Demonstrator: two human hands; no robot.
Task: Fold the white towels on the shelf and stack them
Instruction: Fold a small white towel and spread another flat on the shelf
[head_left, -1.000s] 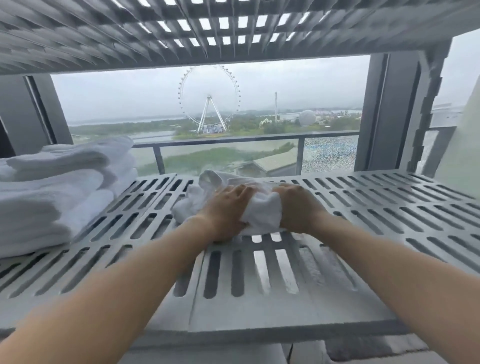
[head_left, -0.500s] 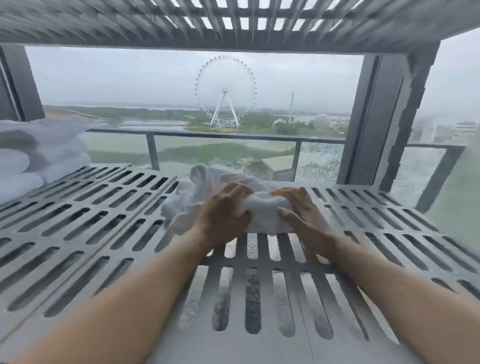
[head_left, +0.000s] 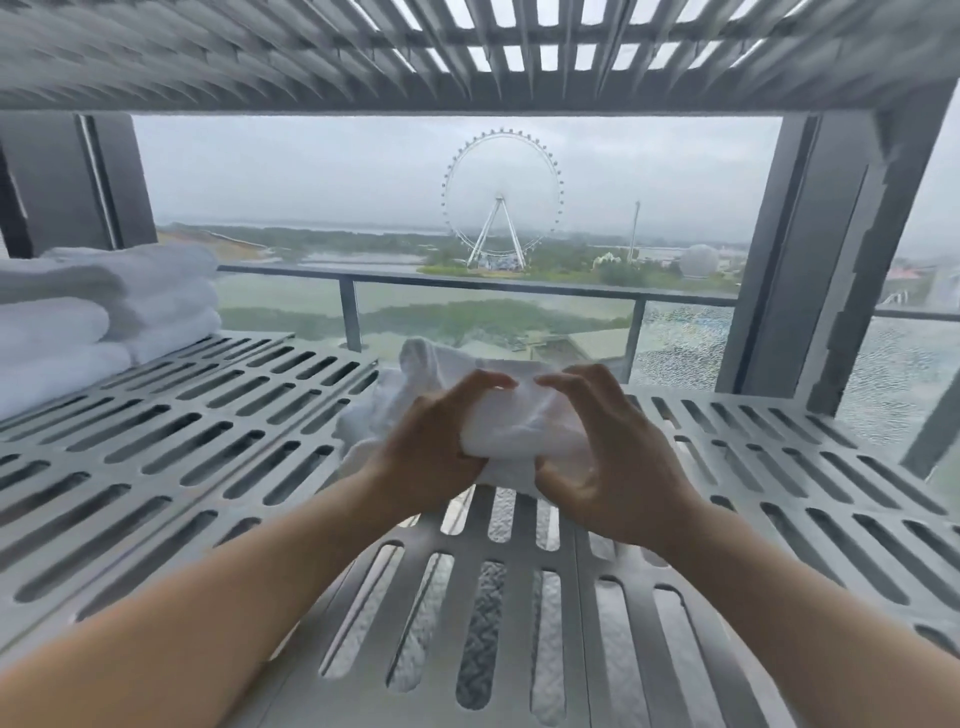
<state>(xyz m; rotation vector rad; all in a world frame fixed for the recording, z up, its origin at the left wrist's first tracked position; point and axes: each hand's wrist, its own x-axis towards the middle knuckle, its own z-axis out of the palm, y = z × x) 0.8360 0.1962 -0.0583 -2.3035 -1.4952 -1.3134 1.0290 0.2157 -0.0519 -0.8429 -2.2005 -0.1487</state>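
towel (head_left: 524, 423), white and bunched, is held right between the two hands, at the middle of the slotted grey shelf (head_left: 218, 447). its near part is gathered into the grip, while the rest is left trailing back and to the left on the shelf, out beyond the fingertips. one loose towel is counted, and two hands. a stack of folded towels (head_left: 109, 317) is seen well apart at the far left of the same shelf, laid in at least three layers; the exact number cannot be told, since the pile is cut by the edge of the view. the left hand (head_left: 436, 447) is curled over the left side of the bundle, fingers bent across the top and thumb tucked at the near edge, so the cloth is gripped. the right hand (head_left: 618, 462) is wrapped round the right side in the same way, fingers arched over the top, thumb pressed into the near fold. the fingertips of the two hands are brought almost together above the cloth, with a small gap left between them. a second slatted shelf (head_left: 363, 57) is seen overhead. through the window behind, a railing (head_left: 493, 285) and a ferris wheel (head_left: 501, 197) are made out under a grey sky.
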